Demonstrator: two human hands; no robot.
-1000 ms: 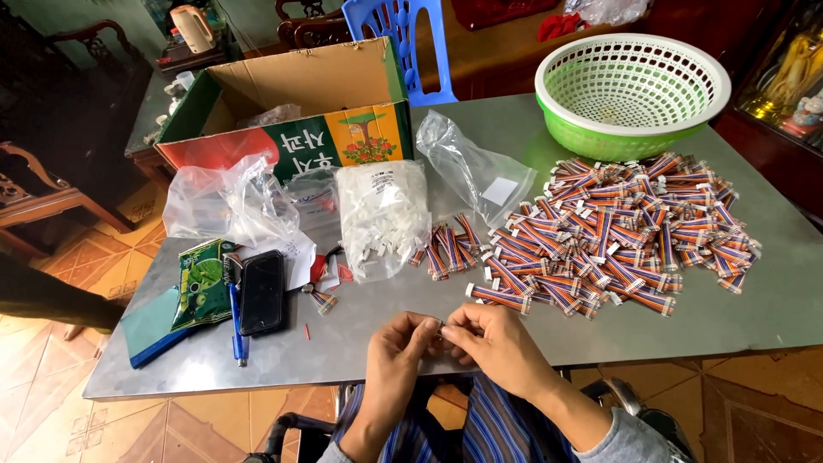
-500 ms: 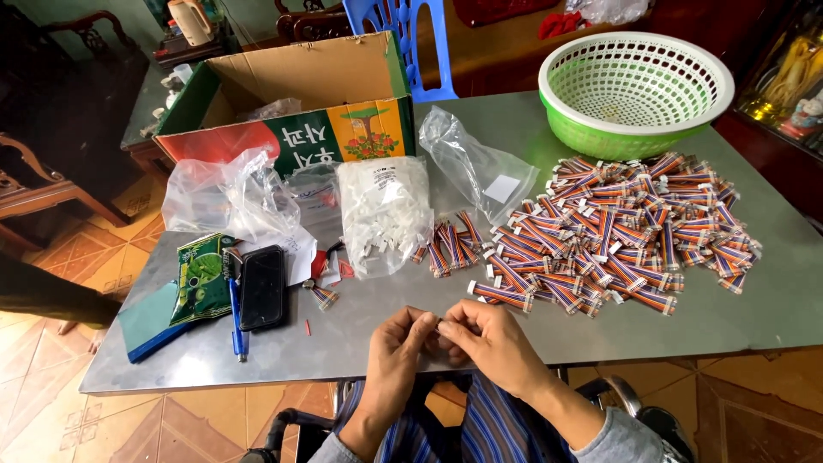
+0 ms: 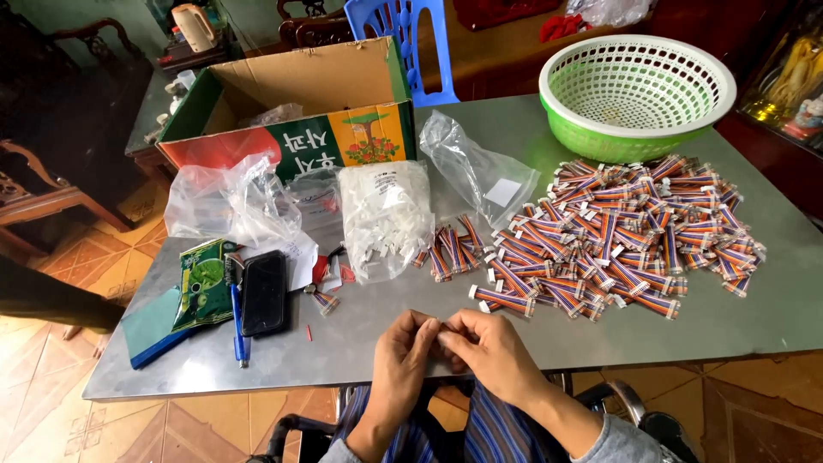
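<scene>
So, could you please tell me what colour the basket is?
The basket is green with a white rim, shown clearly in the head view.

Small white connector piece [image 3: 439,333] pinched at table's near edge

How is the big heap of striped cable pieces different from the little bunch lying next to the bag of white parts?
The big heap spreads wide over the table's right side below the green basket; the little bunch holds only a handful. The heap's pieces point every way; the bunch's lie roughly side by side. Both are short multicoloured ribbon cables with white end plugs.
</scene>
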